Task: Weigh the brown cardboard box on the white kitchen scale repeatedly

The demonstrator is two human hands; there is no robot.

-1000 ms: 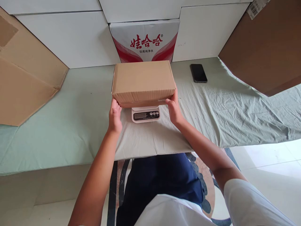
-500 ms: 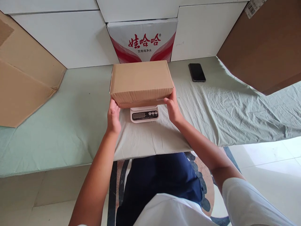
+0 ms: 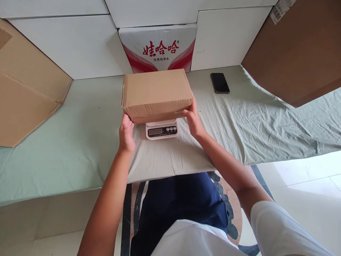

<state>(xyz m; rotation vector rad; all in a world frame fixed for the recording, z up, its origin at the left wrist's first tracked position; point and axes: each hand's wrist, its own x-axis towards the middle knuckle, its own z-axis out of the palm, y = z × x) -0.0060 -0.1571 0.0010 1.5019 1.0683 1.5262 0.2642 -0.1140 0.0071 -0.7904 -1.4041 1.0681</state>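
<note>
A closed brown cardboard box [image 3: 158,89] is between my two hands, over a small white kitchen scale [image 3: 162,132]. My left hand [image 3: 126,132] grips the box's near left corner, its fingers hidden under and behind the cardboard. On the near right corner, my right hand [image 3: 193,119] has its thumb on the front face and its other fingers along the side. The scale's front panel, with a grey display and several round buttons, sticks out below the box. Its weighing plate is mostly hidden, so I cannot tell whether the box rests on it.
A black phone [image 3: 220,83] lies to the right on the pale green cloth [image 3: 87,142]. Behind stands a white and red printed carton [image 3: 160,46] against white panels [image 3: 66,46]. Large brown cardboard pieces stand at the left [image 3: 29,92] and right [image 3: 298,60]. The cloth's front edge is near my lap.
The whole view has shifted slightly. My hands stay on the same corners of the box, and the box keeps its place over the scale.
</note>
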